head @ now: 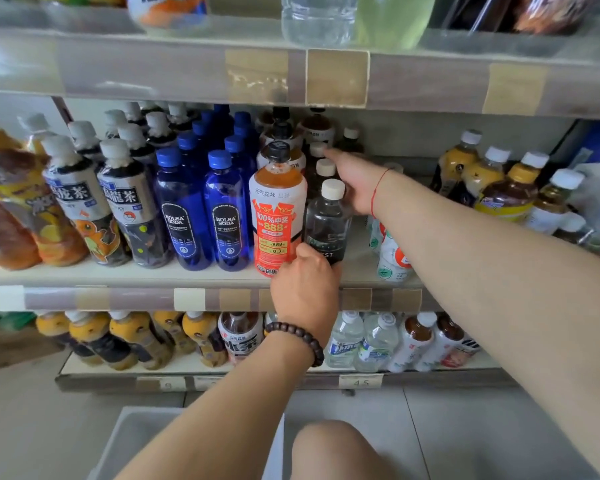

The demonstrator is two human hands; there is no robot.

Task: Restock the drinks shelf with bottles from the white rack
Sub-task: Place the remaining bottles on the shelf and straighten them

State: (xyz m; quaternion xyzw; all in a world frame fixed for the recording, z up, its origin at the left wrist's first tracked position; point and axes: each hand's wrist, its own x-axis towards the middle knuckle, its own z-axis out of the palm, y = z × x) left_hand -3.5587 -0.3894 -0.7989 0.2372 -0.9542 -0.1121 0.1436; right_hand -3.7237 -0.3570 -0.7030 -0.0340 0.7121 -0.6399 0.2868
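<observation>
The left hand (305, 289) grasps the base of a dark clear bottle with a cream cap (328, 223), which stands upright at the front edge of the middle shelf (118, 273), just beside the orange-labelled bottle (278, 209). The right hand (355, 183) reaches deeper along the same row with its fingers extended, touching the cream-capped bottles (321, 157) behind the front one. The white rack (136, 441) sits on the floor below the forearms.

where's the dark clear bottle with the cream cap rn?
Head view, middle shelf front edge, centre: the dark clear bottle stands right of the orange-label bottle, with the left hand at its base.
</observation>
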